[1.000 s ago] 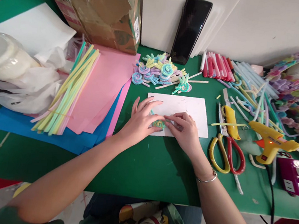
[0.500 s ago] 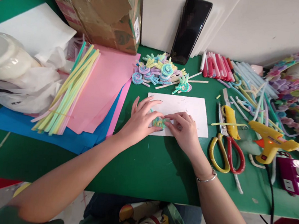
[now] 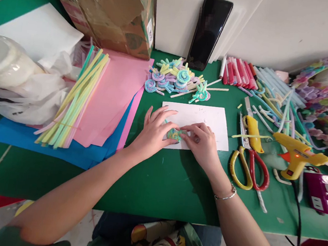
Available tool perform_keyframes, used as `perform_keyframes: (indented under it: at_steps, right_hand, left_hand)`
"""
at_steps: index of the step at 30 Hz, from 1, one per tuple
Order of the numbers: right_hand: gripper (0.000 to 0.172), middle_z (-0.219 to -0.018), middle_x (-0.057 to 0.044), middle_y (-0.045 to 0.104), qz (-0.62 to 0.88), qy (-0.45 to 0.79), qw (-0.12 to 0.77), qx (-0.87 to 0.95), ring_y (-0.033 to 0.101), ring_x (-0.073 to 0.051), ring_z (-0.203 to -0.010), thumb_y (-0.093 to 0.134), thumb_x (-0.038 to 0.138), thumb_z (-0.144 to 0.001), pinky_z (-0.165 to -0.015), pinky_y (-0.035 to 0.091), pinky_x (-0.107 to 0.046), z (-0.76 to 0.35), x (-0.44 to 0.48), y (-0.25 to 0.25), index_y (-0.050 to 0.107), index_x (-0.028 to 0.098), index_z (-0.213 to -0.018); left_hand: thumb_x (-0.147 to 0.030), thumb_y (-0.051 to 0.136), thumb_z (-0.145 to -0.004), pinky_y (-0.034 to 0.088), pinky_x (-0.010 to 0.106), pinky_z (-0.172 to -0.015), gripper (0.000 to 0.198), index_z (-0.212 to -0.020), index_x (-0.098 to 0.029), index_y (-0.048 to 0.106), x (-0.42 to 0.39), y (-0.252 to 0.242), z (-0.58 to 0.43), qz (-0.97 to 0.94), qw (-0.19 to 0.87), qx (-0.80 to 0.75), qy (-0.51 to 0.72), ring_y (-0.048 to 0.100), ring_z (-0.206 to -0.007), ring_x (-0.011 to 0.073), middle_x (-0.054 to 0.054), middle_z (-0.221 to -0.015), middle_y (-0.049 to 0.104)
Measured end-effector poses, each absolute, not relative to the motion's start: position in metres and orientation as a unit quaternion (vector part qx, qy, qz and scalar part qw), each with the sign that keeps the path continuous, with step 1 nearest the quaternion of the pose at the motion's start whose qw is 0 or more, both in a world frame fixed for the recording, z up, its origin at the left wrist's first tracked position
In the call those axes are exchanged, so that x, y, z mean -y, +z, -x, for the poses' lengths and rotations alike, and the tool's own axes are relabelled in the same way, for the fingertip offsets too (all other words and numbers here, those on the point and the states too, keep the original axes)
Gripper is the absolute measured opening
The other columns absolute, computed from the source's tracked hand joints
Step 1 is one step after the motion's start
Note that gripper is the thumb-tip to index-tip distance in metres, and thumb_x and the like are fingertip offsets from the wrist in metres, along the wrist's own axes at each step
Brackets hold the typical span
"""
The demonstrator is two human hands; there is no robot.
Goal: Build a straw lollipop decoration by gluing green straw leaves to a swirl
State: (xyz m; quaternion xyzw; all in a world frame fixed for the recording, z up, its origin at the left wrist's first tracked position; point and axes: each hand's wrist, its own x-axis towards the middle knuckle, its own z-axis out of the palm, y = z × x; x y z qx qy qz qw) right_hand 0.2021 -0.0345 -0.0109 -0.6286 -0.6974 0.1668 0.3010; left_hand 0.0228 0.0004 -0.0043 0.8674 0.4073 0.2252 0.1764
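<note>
Between my two hands, low over a sheet of white paper (image 3: 208,122), is a small green and yellow pipe-cleaner spiral (image 3: 174,134). My left hand (image 3: 155,130) pinches its left side with thumb and index finger, the other fingers raised and spread. With thumb and fingertips, my right hand (image 3: 202,139) grips its right edge. The fingers hide part of the spiral. Behind the paper lies a pile of finished pastel pipe-cleaner spirals (image 3: 183,77).
To the right are scissors (image 3: 250,165), a yellow glue gun (image 3: 295,157) with its cord, loose pipe cleaners and a purple device (image 3: 324,192). Pipe cleaners (image 3: 73,104) lie on pink sheets (image 3: 109,104) at left. A phone (image 3: 210,33) leans at the back near a cardboard box (image 3: 106,8).
</note>
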Motion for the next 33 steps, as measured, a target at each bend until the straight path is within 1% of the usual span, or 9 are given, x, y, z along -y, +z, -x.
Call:
perform_keyframes:
  at_steps: [6,13,21,25,28,30,33]
  right_hand:
    - [0.013,-0.085,-0.004,0.062,0.633,0.162,0.301,0.694,0.053,-0.018,-0.074,0.066,0.031,-0.083,-0.072,0.041,-0.033,-0.201,0.035,-0.01,0.072,0.025,-0.093]
    - [0.015,-0.087,-0.005,0.062,0.638,0.17,0.297,0.689,0.054,-0.019,-0.077,0.062,0.035,-0.085,-0.073,0.041,-0.035,-0.201,0.035,-0.009,0.072,0.027,-0.093]
    - [0.014,-0.088,-0.005,0.062,0.638,0.183,0.297,0.686,0.054,-0.02,-0.079,0.064,0.033,-0.084,-0.072,0.042,-0.035,-0.201,0.034,-0.009,0.072,0.027,-0.094]
    - [0.013,-0.086,-0.005,0.061,0.637,0.18,0.299,0.687,0.054,-0.02,-0.078,0.065,0.031,-0.083,-0.071,0.042,-0.034,-0.201,0.034,-0.009,0.072,0.026,-0.093]
    - [0.012,-0.086,-0.005,0.061,0.638,0.176,0.296,0.689,0.055,-0.02,-0.078,0.064,0.031,-0.084,-0.071,0.042,-0.035,-0.2,0.034,-0.008,0.072,0.026,-0.092]
    - [0.012,-0.086,-0.005,0.061,0.638,0.175,0.294,0.69,0.055,-0.02,-0.078,0.064,0.031,-0.084,-0.072,0.042,-0.035,-0.2,0.034,-0.008,0.072,0.027,-0.092]
    - [0.012,-0.086,-0.005,0.061,0.636,0.178,0.293,0.691,0.055,-0.02,-0.078,0.065,0.03,-0.083,-0.072,0.043,-0.036,-0.2,0.034,-0.008,0.072,0.026,-0.092]
  left_hand:
    - [-0.028,0.072,-0.078,0.017,0.061,-0.113,0.023,-0.097,-0.023,0.061,-0.001,-0.005,-0.023,-0.867,0.177,-0.408,0.223,0.034,-0.135,0.0314,0.009,-0.134,0.05]
    - [-0.026,0.071,-0.078,0.016,0.061,-0.113,0.023,-0.098,-0.024,0.061,0.0,-0.003,-0.023,-0.867,0.181,-0.407,0.224,0.034,-0.135,0.0306,0.008,-0.135,0.05]
    - [-0.027,0.072,-0.078,0.015,0.061,-0.114,0.024,-0.099,-0.023,0.061,0.0,-0.004,-0.023,-0.865,0.186,-0.41,0.223,0.033,-0.136,0.03,0.008,-0.135,0.05]
    - [-0.028,0.067,-0.082,0.016,0.058,-0.114,0.018,-0.098,-0.023,0.06,-0.001,-0.002,-0.02,-0.859,0.186,-0.4,0.261,0.037,-0.134,0.0282,0.007,-0.132,0.053]
    - [-0.026,0.054,-0.091,0.022,0.051,-0.114,0.009,-0.098,-0.023,0.059,-0.004,0.002,-0.014,-0.825,0.206,-0.408,0.331,0.046,-0.127,0.0224,0.006,-0.123,0.06]
    - [-0.026,0.046,-0.094,0.028,0.045,-0.113,0.013,-0.098,-0.023,0.059,-0.008,0.004,-0.009,-0.789,0.236,-0.424,0.377,0.052,-0.121,0.0189,0.005,-0.117,0.064]
    - [-0.033,0.048,-0.093,0.04,0.037,-0.104,0.017,-0.096,-0.022,0.06,-0.011,0.007,-0.005,-0.714,0.319,-0.446,0.435,0.059,-0.111,0.0179,0.005,-0.11,0.066]
